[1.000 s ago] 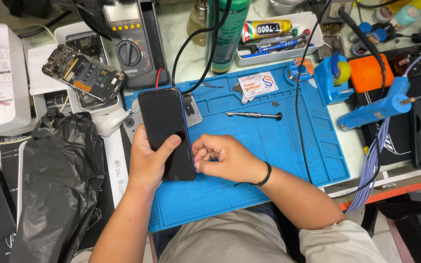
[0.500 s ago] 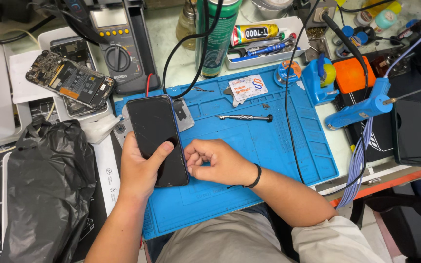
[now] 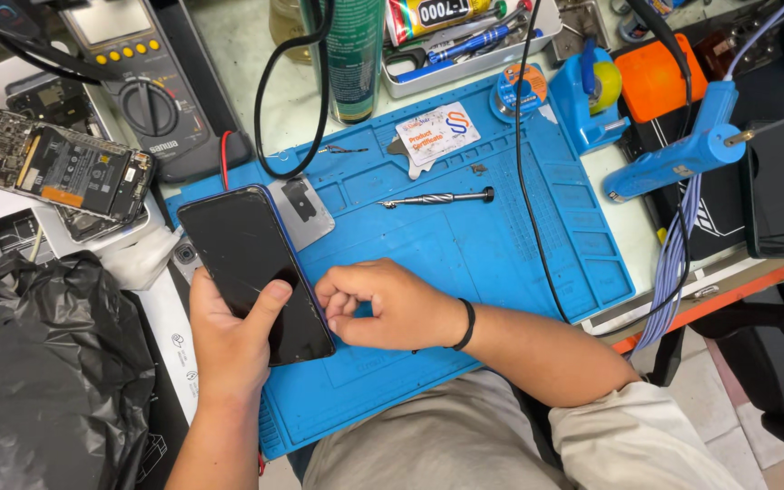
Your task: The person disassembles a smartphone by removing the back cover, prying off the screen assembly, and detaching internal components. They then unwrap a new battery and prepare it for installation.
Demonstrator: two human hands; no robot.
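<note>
I've got my left hand [image 3: 229,340] wrapped around a black phone [image 3: 254,272], thumb laid across its dark screen, holding it tilted over the left edge of the blue mat [image 3: 465,245]. My right hand [image 3: 383,304] sits curled just beside the phone's right edge, fingertips pinched together against it; what they pinch, I cannot tell. A screwdriver [image 3: 437,197] lies farther up the mat, an opened phone [image 3: 56,168] off left.

right hand [image 3: 390,307]: fingers curled tighter at phone [image 3: 256,270] edge | left thumb shifted
</note>
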